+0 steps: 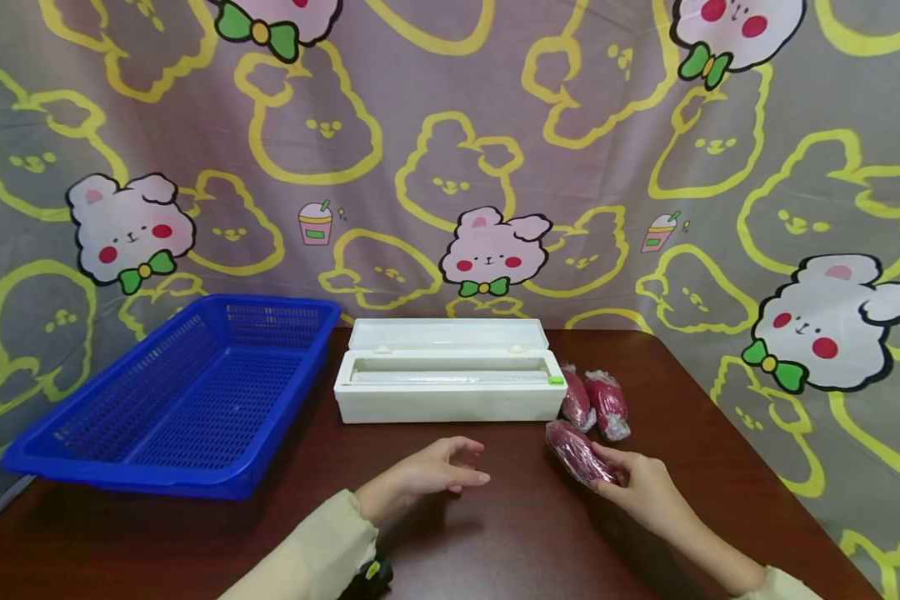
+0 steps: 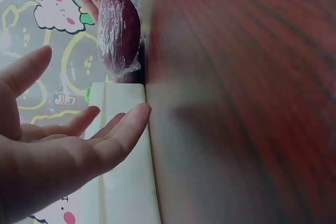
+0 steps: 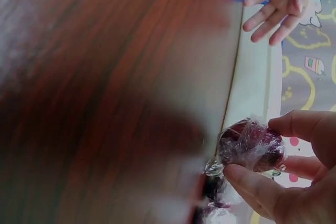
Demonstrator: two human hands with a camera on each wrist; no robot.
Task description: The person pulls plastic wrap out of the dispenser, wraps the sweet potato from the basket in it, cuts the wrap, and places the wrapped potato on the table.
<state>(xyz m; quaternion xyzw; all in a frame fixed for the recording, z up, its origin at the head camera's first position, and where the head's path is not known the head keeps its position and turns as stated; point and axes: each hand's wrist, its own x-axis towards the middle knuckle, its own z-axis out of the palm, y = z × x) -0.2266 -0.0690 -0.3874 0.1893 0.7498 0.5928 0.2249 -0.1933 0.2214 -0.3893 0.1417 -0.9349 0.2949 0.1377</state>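
My right hand pinches a purple-red sweet potato wrapped in clear film, thumb and fingers at its near end. In the right wrist view the wrapped sweet potato is seen end-on between the fingertips, its film crinkled. My left hand hovers before the white box with nothing in it, fingers spread and loosely bent. Two more film-wrapped sweet potatoes lie on the table by the box's right end. The white film-dispenser box has its lid raised, a roll of clear film inside.
A blue plastic basket with slotted walls stands on the left of the dark wooden table. Behind the table hangs a grey patterned cloth. A small black object shows under the left sleeve.
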